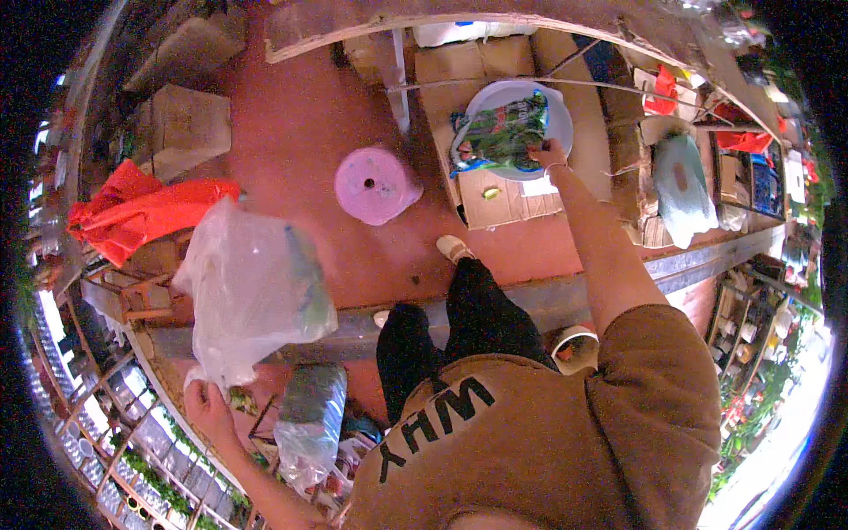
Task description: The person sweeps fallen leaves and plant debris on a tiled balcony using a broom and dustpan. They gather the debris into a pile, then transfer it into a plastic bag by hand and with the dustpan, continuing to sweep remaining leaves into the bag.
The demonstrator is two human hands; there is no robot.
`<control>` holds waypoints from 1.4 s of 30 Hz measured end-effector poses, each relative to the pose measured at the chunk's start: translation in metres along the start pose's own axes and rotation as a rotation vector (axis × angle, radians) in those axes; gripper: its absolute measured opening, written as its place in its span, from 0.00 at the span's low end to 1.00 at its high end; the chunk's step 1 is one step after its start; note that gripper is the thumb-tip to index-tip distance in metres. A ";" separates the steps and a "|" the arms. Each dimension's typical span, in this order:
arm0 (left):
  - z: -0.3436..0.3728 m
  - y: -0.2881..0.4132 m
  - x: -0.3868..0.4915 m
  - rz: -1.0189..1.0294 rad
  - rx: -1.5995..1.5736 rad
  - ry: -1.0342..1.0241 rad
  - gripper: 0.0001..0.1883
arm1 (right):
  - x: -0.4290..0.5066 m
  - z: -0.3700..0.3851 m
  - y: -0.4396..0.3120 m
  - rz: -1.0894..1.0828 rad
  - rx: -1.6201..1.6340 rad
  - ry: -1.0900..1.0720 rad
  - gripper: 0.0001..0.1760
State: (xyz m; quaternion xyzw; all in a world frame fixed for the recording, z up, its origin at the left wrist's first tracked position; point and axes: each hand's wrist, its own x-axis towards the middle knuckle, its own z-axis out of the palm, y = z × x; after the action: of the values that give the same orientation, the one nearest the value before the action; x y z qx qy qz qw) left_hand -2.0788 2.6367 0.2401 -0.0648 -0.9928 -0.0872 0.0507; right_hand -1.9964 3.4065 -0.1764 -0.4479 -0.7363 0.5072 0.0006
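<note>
My left hand [209, 405] grips a corner of a large translucent plastic bag [248, 271], which hangs out to the left with a green and blue patch showing at its side. On the right, my right hand [550, 157] pinches the edge of a green printed plastic package [507, 129]. That package lies partly inside a round pale basin [562, 126] and droops over its left rim. Under the basin is flattened cardboard [487, 209] with a small yellow-green scrap [491, 193] on it. What the package contains cannot be made out.
A pink round stool [371, 189] with a central hole stands on the reddish floor [285, 126]. Red plastic bags [152, 209] lie at left near a cardboard box [192, 122]. A raised sill [556, 295] crosses near my feet; a white-rimmed bucket [575, 351] stands beside my leg.
</note>
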 end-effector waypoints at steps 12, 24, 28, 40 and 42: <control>0.008 0.140 -0.008 0.292 -0.026 -0.121 0.06 | -0.096 0.047 -0.100 -0.451 -0.255 -0.237 0.13; -0.022 0.213 0.004 0.709 -0.088 -0.219 0.10 | -0.310 0.234 -0.216 -0.649 -0.450 -1.331 0.10; -0.041 0.237 0.002 0.812 -0.129 -0.105 0.12 | -0.316 0.250 -0.195 -0.644 -0.544 -1.331 0.11; -0.029 0.240 -0.020 0.731 -0.183 -0.141 0.10 | -0.317 0.247 -0.187 -0.629 -0.579 -1.299 0.12; -0.021 0.238 -0.023 0.701 -0.189 -0.153 0.09 | -0.317 0.246 -0.184 -0.623 -0.588 -1.293 0.13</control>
State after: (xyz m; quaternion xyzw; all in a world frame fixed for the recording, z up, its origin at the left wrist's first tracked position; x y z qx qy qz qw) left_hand -2.0218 2.8631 0.2978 -0.4115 -0.8988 -0.1508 -0.0032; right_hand -2.0398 2.9982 -0.0141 0.1830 -0.7868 0.4280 -0.4053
